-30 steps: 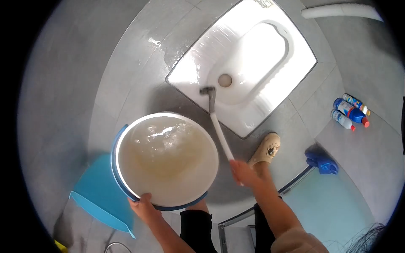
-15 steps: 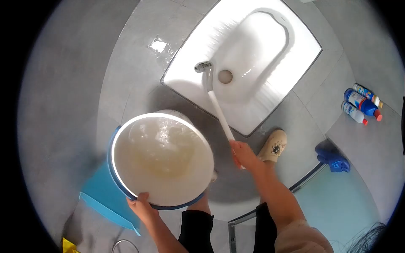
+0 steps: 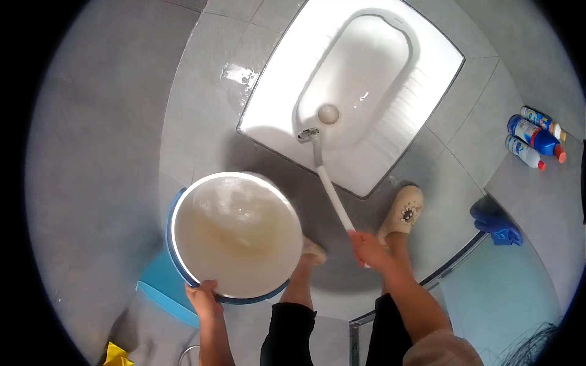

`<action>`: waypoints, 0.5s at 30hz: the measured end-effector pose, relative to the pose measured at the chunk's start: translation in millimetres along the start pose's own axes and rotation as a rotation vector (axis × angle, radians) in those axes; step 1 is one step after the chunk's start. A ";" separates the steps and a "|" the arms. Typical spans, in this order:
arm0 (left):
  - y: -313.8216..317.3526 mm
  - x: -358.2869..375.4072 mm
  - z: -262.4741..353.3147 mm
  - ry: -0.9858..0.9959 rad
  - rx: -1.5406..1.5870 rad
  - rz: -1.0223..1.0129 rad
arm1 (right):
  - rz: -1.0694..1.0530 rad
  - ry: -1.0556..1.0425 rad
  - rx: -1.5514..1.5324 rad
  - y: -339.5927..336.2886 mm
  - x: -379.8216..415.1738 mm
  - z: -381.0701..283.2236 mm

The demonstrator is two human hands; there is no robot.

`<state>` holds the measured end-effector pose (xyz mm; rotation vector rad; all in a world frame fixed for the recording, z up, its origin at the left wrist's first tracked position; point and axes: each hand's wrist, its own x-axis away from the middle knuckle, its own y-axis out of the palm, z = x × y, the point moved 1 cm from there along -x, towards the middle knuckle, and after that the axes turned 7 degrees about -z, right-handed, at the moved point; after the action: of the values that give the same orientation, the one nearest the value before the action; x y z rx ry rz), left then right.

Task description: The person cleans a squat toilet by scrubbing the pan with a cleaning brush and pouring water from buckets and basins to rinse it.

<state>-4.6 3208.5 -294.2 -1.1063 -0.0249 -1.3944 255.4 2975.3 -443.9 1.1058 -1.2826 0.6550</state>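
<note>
My left hand point(image 3: 205, 297) is closed round the lower rim of a large round bucket point(image 3: 183, 253), thumb over the edge. Cloudy, slightly yellowish water fills much of it, and it is white inside with a blue outer edge. In my right hand point(image 3: 370, 250) is the white handle of a toilet brush point(image 3: 334, 199). Its bent grey neck leads to a small dark-and-white head over the near end of the white squat toilet point(image 3: 278, 113), just below the round drain hole point(image 3: 328, 114).
Several cleaner bottles point(image 3: 537, 137) lie on the floor at the right. Below them is a blue cloth-like item point(image 3: 497, 227) beside a glass panel point(image 3: 497, 280). A light-blue bin point(image 3: 165, 287) stands behind the bucket. Water wets the tiles point(image 3: 238, 74) left of the toilet.
The brush head has moved from left of the drain to just below it, and my right hand has drawn back toward me. My left hand keeps hold of the bucket; the view has shifted slightly.
</note>
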 end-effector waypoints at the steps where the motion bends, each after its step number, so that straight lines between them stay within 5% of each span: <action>1: -4.3 1.5 -2.3 -0.010 0.000 -0.015 | 0.016 -0.018 0.027 -0.9 -6.4 -3.8; 15: 14.3 12.9 14.7 -0.006 -0.056 0.082 | 0.069 -0.132 0.092 -10.4 -32.1 -31.0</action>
<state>18.2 3204.9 -287.1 -1.1453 0.0551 -1.3250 270.4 3005.4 -475.0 1.2010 -1.4205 0.7080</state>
